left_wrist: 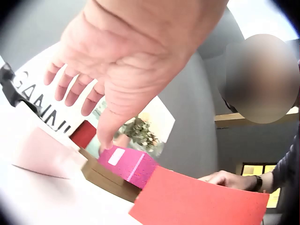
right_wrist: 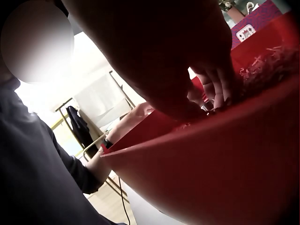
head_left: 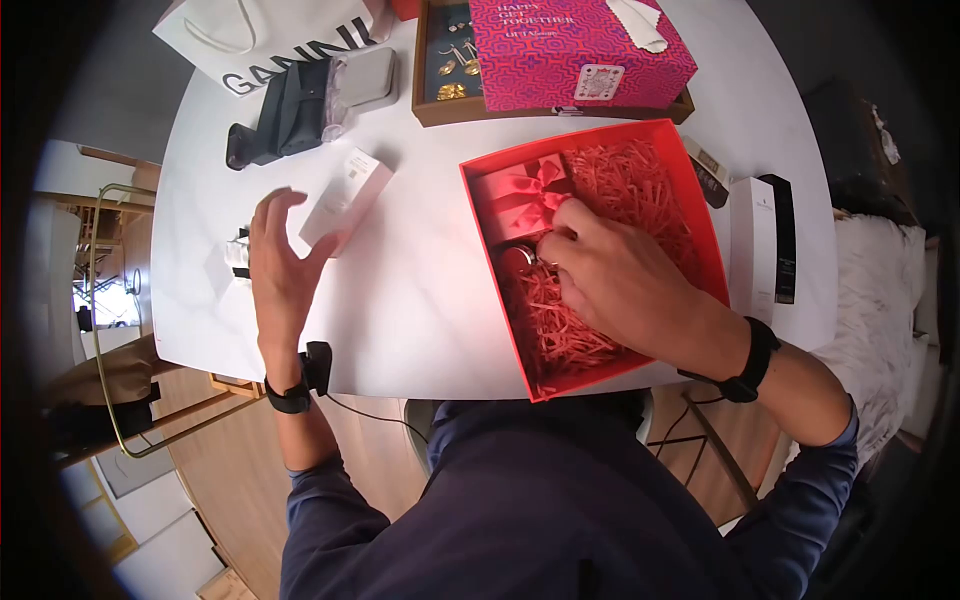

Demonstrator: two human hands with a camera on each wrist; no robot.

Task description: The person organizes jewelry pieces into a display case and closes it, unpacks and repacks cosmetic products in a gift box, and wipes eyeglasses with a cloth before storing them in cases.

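A red box holds shredded red paper, a pink box with a red ribbon and a small round silver-rimmed item. Inside it, the right hand reaches down beside the round item, fingers bent and fingertips low at the paper; the right wrist view shows them close together near something small and shiny. Whether they pinch it cannot be told. The left hand hovers over the table, fingers apart and gently curved, holding nothing, left of a white-and-pink carton.
Behind the red box, a patterned pink box rests on a brown jewellery tray. A white paper bag and dark cases lie back left. White and black cartons stand right of the red box.
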